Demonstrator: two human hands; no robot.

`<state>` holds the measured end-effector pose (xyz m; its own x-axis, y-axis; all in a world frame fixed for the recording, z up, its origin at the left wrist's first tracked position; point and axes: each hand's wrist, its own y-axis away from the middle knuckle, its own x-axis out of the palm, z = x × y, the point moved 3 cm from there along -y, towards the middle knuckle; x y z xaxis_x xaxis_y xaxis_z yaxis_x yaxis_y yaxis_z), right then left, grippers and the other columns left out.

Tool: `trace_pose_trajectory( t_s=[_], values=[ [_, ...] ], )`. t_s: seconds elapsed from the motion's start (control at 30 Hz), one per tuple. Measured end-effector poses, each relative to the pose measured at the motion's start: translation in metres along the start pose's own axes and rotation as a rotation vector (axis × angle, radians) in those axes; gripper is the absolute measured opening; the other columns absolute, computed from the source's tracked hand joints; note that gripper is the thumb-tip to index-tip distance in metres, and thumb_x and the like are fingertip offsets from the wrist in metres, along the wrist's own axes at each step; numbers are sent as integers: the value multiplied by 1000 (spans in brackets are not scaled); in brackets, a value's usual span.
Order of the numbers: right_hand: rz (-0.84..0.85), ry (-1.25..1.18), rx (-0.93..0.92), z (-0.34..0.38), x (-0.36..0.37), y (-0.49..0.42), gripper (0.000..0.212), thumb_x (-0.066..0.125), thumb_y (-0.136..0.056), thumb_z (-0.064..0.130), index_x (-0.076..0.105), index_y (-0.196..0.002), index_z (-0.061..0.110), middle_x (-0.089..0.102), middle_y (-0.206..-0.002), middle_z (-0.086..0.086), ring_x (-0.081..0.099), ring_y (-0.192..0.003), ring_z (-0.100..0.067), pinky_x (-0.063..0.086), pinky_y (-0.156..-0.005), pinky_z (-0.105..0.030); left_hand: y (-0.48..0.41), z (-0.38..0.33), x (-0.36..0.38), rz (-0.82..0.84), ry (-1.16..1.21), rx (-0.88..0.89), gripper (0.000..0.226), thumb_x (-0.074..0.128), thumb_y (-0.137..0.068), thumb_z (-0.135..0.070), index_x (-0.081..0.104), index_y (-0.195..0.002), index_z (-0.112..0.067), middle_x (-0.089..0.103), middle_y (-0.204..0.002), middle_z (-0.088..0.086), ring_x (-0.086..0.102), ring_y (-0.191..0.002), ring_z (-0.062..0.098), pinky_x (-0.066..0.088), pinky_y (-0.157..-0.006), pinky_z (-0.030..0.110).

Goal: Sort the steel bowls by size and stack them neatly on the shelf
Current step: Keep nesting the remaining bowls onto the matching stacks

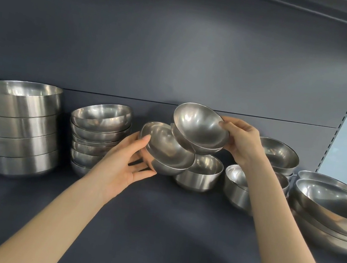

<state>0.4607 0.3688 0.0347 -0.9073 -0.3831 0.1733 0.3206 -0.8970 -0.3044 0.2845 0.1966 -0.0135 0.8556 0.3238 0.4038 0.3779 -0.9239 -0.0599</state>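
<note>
My left hand [129, 163] grips a small steel bowl [169, 148] by its left rim, tilted toward me above the shelf. My right hand [242, 142] holds two nested small steel bowls [199, 126] by their right rim, tilted and raised just above and right of the left one; the two lots touch or nearly touch. Under them a straight-sided small bowl [203, 172] stands on the dark shelf [155, 228].
At the left stands a tall stack of large straight-sided bowls [18, 128], then a leaning stack of medium bowls [99, 132]. Right of my arm are more small bowls [236, 183], a stack behind [280, 154], and wide shallow bowls [330, 207] at the far right.
</note>
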Motion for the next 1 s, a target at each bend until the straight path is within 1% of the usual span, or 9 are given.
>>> trace_pose_trajectory(
  t_s=[0.13, 0.3, 0.37, 0.47, 0.57, 0.73, 0.83, 0.9, 1.0],
  values=[
    [12, -129, 21, 1, 3, -5, 13, 63, -85, 0, 67, -80, 11, 68, -64, 1, 63, -59, -14, 52, -55, -25, 2, -11, -1, -13, -55, 80, 15, 61, -91, -28, 68, -104, -31, 64, -92, 12, 71, -95, 24, 56, -82, 43],
    [4, -236, 24, 19, 23, -21, 38, 58, -85, -7, 70, -54, 12, 67, -57, 3, 63, -52, -10, 48, -48, -17, 12, -41, -6, -32, -55, 196, 32, 61, -90, -30, 61, -122, -26, 64, -107, 14, 69, -102, 24, 58, -85, 41],
    [28, -217, 19, 31, 35, -25, 27, 59, -84, -6, 69, -65, 10, 67, -58, 1, 63, -53, -12, 50, -51, -20, 17, -54, -10, -38, -44, 239, 31, 59, -90, -32, 61, -120, -25, 61, -103, 15, 68, -105, 24, 59, -82, 38],
    [59, -165, 3, 49, 55, -34, 12, 61, -83, -5, 65, -80, 6, 67, -71, -5, 63, -62, -16, 52, -57, -26, 27, -73, -18, -45, -15, 306, 23, 61, -85, -36, 64, -104, -22, 64, -97, 12, 66, -109, 27, 59, -82, 38],
    [113, -204, 40, 60, 71, -41, 11, 59, -85, -2, 64, -92, 4, 63, -90, -10, 62, -74, -20, 54, -63, -30, 35, -88, -25, -25, 39, 340, 30, 62, -81, -35, 65, -108, -22, 64, -105, 11, 66, -110, 26, 58, -83, 40],
    [144, -236, 102, 75, 83, -44, 10, 56, -86, -2, 64, -85, 4, 64, -94, -7, 64, -82, -18, 58, -80, -33, 42, -106, -39, -56, 153, 358, 30, 58, -92, -32, 63, -118, -18, 67, -113, 11, 68, -105, 25, 59, -80, 40],
    [132, -168, 123, 71, 91, -45, 12, 55, -86, -1, 63, -84, 6, 63, -99, -9, 63, -77, -19, 59, -64, -28, 47, -117, -53, -112, 229, 401, 34, 59, -92, -33, 60, -122, -17, 68, -116, 10, 69, -103, 23, 58, -83, 40],
    [125, -111, 158, 62, 102, -45, 15, 53, -86, -2, 59, -78, 9, 59, -97, -10, 59, -72, -19, 57, -57, -26, 49, -123, -61, -138, 291, 410, 36, 61, -91, -33, 60, -121, -16, 71, -111, 12, 70, -100, 23, 59, -81, 40],
    [147, -124, 230, 45, 125, -39, 16, 48, -89, -5, 52, -80, 6, 55, -86, -12, 57, -69, -22, 55, -48, -32, 51, -127, -69, -160, 339, 403, 38, 62, -90, -34, 60, -121, -12, 72, -106, 13, 69, -102, 25, 59, -80, 41]
  ],
)
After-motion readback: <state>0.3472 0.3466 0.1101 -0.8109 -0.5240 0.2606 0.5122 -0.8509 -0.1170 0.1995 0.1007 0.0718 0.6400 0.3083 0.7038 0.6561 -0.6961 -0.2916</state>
